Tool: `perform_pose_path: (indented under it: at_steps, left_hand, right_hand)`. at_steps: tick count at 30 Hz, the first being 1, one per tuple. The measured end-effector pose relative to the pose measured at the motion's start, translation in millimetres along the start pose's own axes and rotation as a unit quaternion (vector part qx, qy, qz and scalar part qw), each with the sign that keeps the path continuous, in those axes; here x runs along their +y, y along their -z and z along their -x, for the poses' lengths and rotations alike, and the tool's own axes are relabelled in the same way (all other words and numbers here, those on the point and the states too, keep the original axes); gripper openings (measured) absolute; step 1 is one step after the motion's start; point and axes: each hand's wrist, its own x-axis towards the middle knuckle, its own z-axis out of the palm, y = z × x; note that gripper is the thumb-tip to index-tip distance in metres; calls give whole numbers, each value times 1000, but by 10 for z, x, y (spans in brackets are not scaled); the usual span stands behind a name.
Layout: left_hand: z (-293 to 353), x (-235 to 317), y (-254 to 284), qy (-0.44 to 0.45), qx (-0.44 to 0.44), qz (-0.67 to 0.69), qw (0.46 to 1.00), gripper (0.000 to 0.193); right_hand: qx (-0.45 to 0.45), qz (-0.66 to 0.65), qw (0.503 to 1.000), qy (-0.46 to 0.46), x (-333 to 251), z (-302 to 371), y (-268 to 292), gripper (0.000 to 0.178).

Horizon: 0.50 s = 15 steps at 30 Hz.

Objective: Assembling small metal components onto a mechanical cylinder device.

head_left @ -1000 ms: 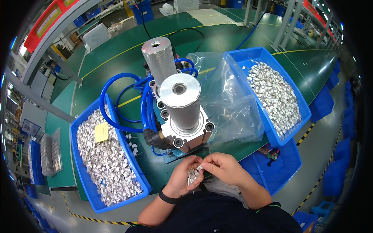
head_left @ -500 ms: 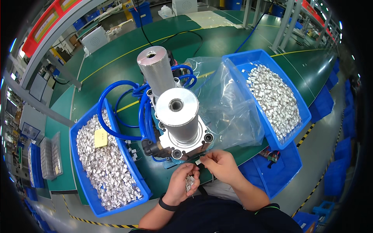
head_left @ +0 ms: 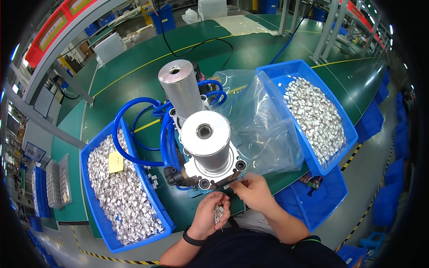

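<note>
My left hand [head_left: 208, 215] is curled around a small bunch of white rectangular parts with thin wire leads [head_left: 218, 213]. Beside it, my right hand [head_left: 254, 193] pinches at the front lower edge of a pneumatic fixture [head_left: 206, 167]. A sliver of one white part [head_left: 226, 186] shows at its fingertips; the rest of that part is hidden by the fingers and the fixture. Two upright silver cylinders top the fixture, and blue air hoses [head_left: 120, 109] loop out from its left side.
Blue bins full of the same white parts stand left [head_left: 167, 223] and right [head_left: 328, 169]. A yellow note [head_left: 115, 161] lies on the left heap. A clear plastic bag [head_left: 268, 134] sits between fixture and right bin. Several loose parts [head_left: 153, 179] lie beside the left bin.
My right fingertips have brought the white part from open view up to the fixture's front edge, where most of it is hidden. The fixture appears slightly lower in view. My left hand stays nearly still.
</note>
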Motion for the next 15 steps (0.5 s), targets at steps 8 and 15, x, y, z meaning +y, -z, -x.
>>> perform_pose_path:
  at_steps: [8, 15]
  left_hand:
    - [-13, -10, 6, -2, 1, -1, 1000, 24]
    - [3, -16, -10, -5, -4, 10, 1000, 28]
  right_hand:
    - [-12, -9, 1000, 16, 34, -10, 9, 18]
    - [-9, 24, 1000, -5, 24, 65, 60, 20]
